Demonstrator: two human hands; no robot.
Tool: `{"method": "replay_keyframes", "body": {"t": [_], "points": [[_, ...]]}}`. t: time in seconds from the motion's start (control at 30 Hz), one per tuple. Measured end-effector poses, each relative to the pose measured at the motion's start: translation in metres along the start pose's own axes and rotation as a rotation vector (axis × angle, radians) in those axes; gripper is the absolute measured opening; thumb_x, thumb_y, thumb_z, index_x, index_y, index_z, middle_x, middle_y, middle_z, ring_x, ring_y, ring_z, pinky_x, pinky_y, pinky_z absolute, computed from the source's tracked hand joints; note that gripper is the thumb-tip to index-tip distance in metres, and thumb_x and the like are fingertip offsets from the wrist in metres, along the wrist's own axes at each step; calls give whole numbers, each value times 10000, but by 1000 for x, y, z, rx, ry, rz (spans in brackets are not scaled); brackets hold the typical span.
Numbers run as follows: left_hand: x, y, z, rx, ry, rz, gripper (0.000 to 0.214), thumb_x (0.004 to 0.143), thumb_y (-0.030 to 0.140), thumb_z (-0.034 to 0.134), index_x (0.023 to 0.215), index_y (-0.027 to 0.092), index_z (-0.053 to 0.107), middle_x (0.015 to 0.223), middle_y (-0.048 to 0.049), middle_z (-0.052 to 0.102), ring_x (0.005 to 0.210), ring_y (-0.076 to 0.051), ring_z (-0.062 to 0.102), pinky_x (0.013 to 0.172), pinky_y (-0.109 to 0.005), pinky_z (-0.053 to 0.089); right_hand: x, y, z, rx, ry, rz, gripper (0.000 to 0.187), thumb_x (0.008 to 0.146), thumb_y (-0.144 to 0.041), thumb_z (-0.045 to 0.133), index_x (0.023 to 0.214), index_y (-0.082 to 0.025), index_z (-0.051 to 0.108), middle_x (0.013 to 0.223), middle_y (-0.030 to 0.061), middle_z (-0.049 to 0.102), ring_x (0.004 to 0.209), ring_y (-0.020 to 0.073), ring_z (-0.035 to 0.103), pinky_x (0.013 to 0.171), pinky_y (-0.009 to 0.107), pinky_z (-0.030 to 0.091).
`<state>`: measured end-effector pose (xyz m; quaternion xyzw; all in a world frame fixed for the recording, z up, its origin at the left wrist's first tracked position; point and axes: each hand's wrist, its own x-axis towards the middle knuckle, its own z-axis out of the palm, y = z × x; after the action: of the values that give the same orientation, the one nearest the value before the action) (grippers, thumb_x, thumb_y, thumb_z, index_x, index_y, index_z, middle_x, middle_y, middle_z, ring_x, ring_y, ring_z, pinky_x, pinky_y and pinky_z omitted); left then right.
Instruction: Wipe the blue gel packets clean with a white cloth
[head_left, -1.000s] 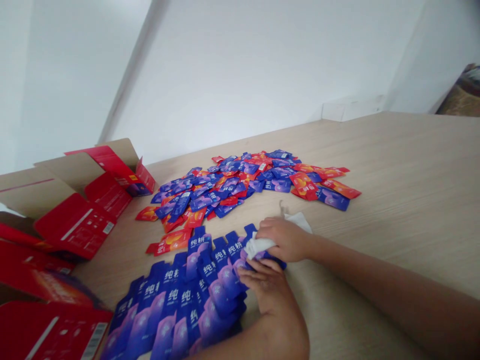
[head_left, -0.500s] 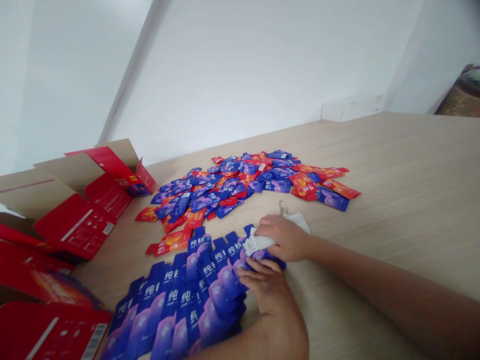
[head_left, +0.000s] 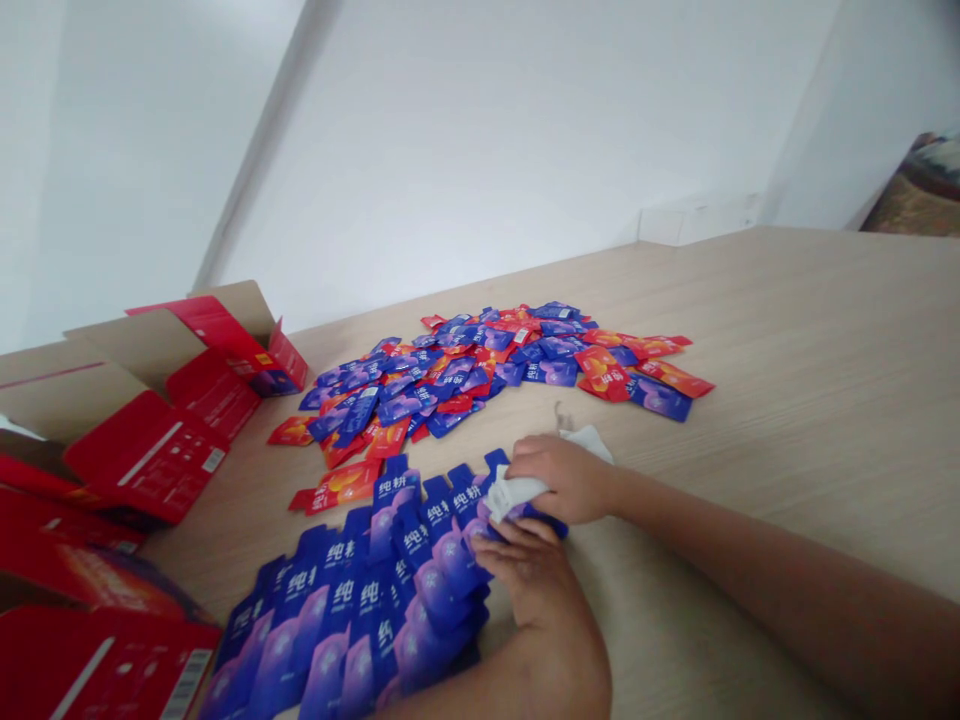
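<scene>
My right hand [head_left: 566, 478] is closed around a crumpled white cloth or tissue [head_left: 513, 493] and presses it onto a blue-purple sachet [head_left: 495, 465] at the right end of the laid-out group. Just below it, my left hand [head_left: 534, 565] lies with its fingers stretched over the same end, touching the sachets beside the cloth. Several blue-purple sachets [head_left: 345, 600] overlap in rows to the left of my hands, printed sides up. The left palm and part of the sachet under the cloth are hidden.
Beyond the rows lies a loose heap of blue and red-orange sachets [head_left: 450, 375]. Open red cartons [head_left: 154, 455] stand along the left side of the wooden table [head_left: 787, 400]. A white box [head_left: 697, 222] sits by the wall at the back right.
The white cloth has shifted slightly over the sachet under my right hand. My left hand stays in nearly the same place, and the sachets lie as before.
</scene>
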<state>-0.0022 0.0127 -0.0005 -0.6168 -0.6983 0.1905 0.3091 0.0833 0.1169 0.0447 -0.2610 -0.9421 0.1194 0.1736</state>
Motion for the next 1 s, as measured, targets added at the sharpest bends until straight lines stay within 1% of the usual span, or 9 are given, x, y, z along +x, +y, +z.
{"method": "replay_keyframes", "body": {"t": [0.07,0.2,0.33,0.47,0.57,0.63,0.83,0.9,1.0], "points": [[1,0,0,4,3,7,405,762,33,439,1094,166,630,1074,-158,676,962,-350,622,828,-518,484,1,-4,2,-4,-41,-6,192,726,-220,551,899,-164,612,875,61,558,828,195,502,750,303,357],[0,-3,-3,16,33,16,392,761,30,453,1098,134,623,1130,-203,636,947,-357,627,807,-511,494,2,7,5,-59,-35,152,226,730,-203,561,947,-160,607,910,73,565,890,208,509,800,318,349],[-1,-6,-7,-17,1,21,404,768,24,443,1114,141,616,1155,-196,623,972,-348,618,816,-491,494,0,17,1,-116,-15,261,251,750,-215,549,988,-161,605,941,90,563,925,225,502,799,339,343],[-1,-4,-5,-39,-2,15,398,770,26,451,1113,139,620,1156,-203,620,970,-356,617,807,-497,495,0,3,-3,-93,43,172,291,728,-210,551,1012,-165,597,933,78,556,906,218,496,792,332,341],[0,-2,-1,-30,18,24,384,764,26,458,1090,133,631,1122,-208,638,956,-375,618,787,-523,494,1,-8,-1,-53,-6,87,226,711,-212,567,928,-168,612,897,66,560,863,207,502,788,321,346],[0,-1,0,-10,23,15,380,768,31,452,1083,146,631,1118,-197,644,952,-369,622,787,-522,491,2,-7,1,-57,-38,107,207,713,-209,569,910,-167,615,895,69,566,866,210,506,802,328,343],[-3,-3,-4,40,39,9,368,771,49,463,1095,133,614,1136,-200,635,958,-348,624,809,-494,489,0,12,2,-132,-35,273,280,738,-212,556,1011,-172,604,962,93,570,952,237,497,824,358,329],[-3,-2,-3,26,28,7,373,771,49,461,1104,127,610,1147,-207,627,964,-352,621,812,-498,489,0,9,0,-136,-12,253,288,736,-214,552,1016,-169,603,963,95,565,948,238,493,818,359,327],[-1,-1,-1,3,12,12,390,771,40,448,1114,129,610,1150,-210,624,971,-364,615,816,-516,485,0,-1,-1,-73,24,145,294,724,-204,551,1012,-165,598,944,82,562,910,220,492,805,341,333]]}}
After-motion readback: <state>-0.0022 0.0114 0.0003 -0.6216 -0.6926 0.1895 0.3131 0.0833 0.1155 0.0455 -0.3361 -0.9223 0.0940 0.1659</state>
